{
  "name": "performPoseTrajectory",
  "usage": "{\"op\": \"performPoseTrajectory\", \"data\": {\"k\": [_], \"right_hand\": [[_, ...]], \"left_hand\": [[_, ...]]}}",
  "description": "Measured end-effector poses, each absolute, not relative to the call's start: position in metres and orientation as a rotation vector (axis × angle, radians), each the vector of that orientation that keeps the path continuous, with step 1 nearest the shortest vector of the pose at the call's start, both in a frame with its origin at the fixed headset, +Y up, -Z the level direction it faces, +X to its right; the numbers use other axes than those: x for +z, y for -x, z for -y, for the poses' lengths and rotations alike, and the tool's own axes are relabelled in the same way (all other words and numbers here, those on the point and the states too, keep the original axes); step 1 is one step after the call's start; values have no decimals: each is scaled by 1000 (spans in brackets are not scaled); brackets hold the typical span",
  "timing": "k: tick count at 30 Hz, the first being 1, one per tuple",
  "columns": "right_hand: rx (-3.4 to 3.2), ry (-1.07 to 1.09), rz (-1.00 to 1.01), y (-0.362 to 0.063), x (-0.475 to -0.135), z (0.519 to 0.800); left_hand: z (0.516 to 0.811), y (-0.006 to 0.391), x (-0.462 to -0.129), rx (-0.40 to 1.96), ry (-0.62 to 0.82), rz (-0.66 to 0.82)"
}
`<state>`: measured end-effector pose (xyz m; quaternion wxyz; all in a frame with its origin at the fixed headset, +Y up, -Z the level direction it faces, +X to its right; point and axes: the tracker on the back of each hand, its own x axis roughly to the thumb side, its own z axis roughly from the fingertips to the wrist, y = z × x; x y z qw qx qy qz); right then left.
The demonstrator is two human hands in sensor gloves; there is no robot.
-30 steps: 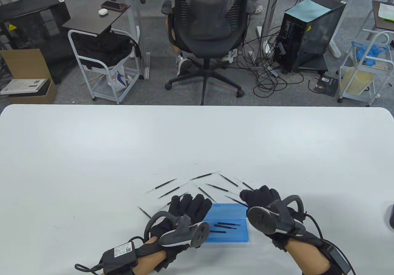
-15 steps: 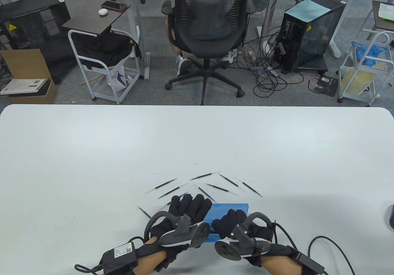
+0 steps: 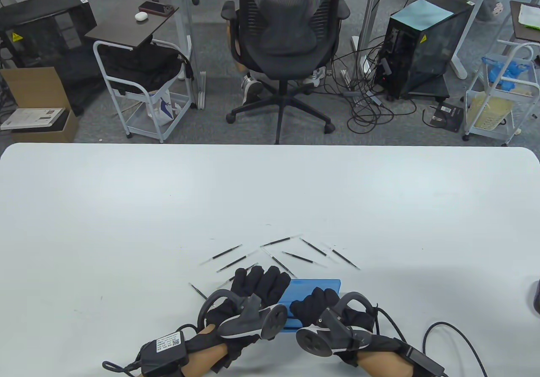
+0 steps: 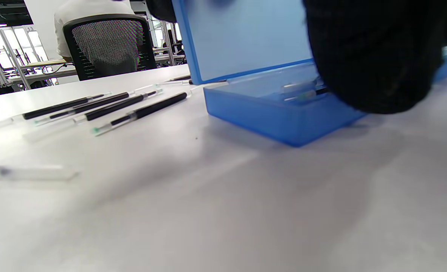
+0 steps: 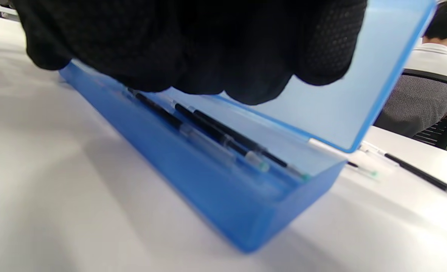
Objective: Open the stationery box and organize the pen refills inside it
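The blue box (image 3: pixel 314 286) sits on the white table (image 3: pixel 126 208) at the lower centre of the table view, mostly covered by both gloved hands. The left hand (image 3: pixel 253 294) lies over the box's left end with its fingers (image 3: pixel 261 278) reaching toward the far edge; whether they grip the lid or only rest on it cannot be told. In the left wrist view the lid (image 4: pixel 242 36) stands raised behind the tray (image 4: pixel 280 117). The right hand (image 3: pixel 327 309) is over the box's right half, and in the right wrist view its fingers (image 5: pixel 193 49) hang curled over the open tray, in front of the tilted lid (image 5: pixel 363 75); what they grasp, if anything, is hidden, so their state cannot be told. Several refills (image 5: pixel 216 132), black with clear ends, lie lengthwise in the tray. More refills (image 3: pixel 278 252) lie scattered on the table just above the box in the table view, with one (image 3: pixel 197 291) apart at the left of the left hand. At the top centre of the table view, beyond the table, a person sits in a black chair (image 3: pixel 289 27).
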<state>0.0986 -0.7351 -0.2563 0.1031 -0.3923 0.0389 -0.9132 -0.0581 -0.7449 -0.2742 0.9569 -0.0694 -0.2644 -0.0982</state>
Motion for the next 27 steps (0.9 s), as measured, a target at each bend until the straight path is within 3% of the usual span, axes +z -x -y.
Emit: {"op": "performPoseTrajectory", "data": {"k": [8, 14, 20, 27], "right_hand": [[-2879, 1083, -291, -120, -260, 692], [-3041, 805, -259, -152, -298, 661], [-3081, 608, -157, -168, -339, 672], [-3073, 398, 59, -179, -382, 710]], "left_hand": [[745, 58, -274, -199, 141, 537], [745, 58, -274, -199, 141, 537], [745, 59, -273, -199, 139, 537], [745, 59, -274, -198, 140, 537]]}}
